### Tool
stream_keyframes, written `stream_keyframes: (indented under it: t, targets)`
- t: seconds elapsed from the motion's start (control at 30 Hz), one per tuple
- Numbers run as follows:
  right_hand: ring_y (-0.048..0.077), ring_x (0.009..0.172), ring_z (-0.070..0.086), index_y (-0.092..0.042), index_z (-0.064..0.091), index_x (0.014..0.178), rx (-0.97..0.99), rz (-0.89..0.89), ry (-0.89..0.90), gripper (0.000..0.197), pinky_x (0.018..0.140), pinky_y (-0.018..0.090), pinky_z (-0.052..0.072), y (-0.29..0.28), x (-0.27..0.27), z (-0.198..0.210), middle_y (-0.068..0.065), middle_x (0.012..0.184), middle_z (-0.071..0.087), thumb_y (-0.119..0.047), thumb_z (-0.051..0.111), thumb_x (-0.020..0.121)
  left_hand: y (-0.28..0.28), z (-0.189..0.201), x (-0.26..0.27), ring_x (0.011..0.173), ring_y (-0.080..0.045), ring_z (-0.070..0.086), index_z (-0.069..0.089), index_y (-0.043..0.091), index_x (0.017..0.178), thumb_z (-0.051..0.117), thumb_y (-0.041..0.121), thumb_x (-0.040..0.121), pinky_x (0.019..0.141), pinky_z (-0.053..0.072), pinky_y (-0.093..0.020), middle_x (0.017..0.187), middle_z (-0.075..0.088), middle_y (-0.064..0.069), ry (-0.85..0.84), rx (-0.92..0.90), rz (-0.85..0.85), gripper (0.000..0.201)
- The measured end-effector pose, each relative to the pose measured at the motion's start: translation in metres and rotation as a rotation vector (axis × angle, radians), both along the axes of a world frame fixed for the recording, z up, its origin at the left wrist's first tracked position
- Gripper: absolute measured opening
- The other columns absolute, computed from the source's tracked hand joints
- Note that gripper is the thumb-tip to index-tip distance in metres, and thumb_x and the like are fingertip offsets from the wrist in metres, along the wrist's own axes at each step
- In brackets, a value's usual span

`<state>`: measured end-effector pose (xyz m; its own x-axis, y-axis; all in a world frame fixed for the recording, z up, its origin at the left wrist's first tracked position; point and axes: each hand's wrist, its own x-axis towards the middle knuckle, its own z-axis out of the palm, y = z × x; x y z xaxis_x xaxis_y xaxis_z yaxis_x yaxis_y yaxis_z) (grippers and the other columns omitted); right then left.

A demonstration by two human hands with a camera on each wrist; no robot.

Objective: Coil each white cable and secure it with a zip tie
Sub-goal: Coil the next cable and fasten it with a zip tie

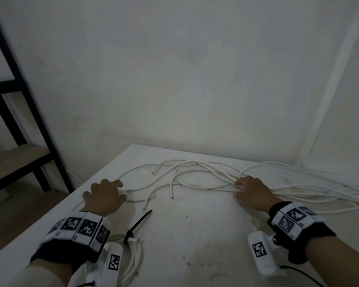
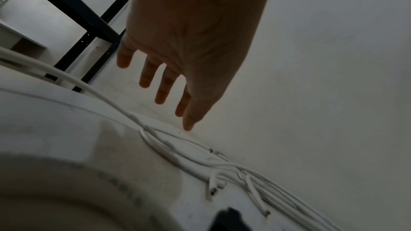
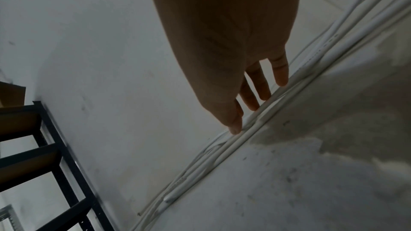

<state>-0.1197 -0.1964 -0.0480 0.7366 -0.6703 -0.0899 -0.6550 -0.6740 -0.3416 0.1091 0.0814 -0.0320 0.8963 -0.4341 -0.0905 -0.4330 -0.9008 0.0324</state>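
Several loose white cables (image 1: 195,179) sprawl across the far half of the white table (image 1: 195,235). My left hand (image 1: 106,195) hovers over their left loops with straight fingers (image 2: 164,83) and holds nothing. My right hand (image 1: 253,191) lies over the bunch where the cables (image 3: 255,126) run together, its straight fingertips (image 3: 262,92) touching them. A coiled white cable (image 1: 133,257) bound with a black zip tie (image 1: 137,224) lies near the front edge, beside my left wrist.
A black metal shelf rack (image 1: 19,112) with wooden boards stands left of the table. White walls close off the back and right. The cables trail off toward the right edge (image 1: 340,195). The table's near middle is bare and speckled.
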Motion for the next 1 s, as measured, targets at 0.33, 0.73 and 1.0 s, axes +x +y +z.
stream_keyframes:
  t: [0.33,0.73,1.0]
  targets:
    - [0.027,0.123,0.038,-0.017,0.038,0.131,-0.09,0.017,0.036,0.042,0.1,0.035,0.034,-0.003,0.01,-0.001,0.009,0.134,0.038,-0.033,0.045,0.093,0.029,-0.027,0.04,0.126,-0.028,0.044,0.042,0.0,0.129,0.034,0.015,0.099,0.104,0.034,-0.03,0.137,0.045,-0.017,0.121,-0.025,0.198,0.035]
    - [0.025,0.125,0.041,-0.017,0.026,0.14,-0.04,0.088,0.075,0.055,0.103,0.036,0.034,0.006,0.009,0.007,0.007,0.141,0.029,-0.038,0.045,0.093,-0.016,0.064,-0.035,0.083,-0.034,0.059,0.058,0.013,0.111,0.042,0.026,0.097,0.066,0.035,-0.031,0.093,0.065,-0.017,-0.327,-0.682,-0.237,0.025]
    - [0.013,0.141,0.011,-0.037,-0.009,0.142,-0.15,0.334,-0.485,0.081,0.11,0.036,0.016,0.054,0.012,0.074,-0.005,0.156,-0.006,-0.056,0.047,0.087,-0.019,0.107,-0.081,0.051,-0.01,0.046,0.063,0.022,0.106,0.043,0.036,0.09,0.054,0.041,-0.025,0.081,0.07,-0.008,-0.545,-0.961,-0.637,0.029]
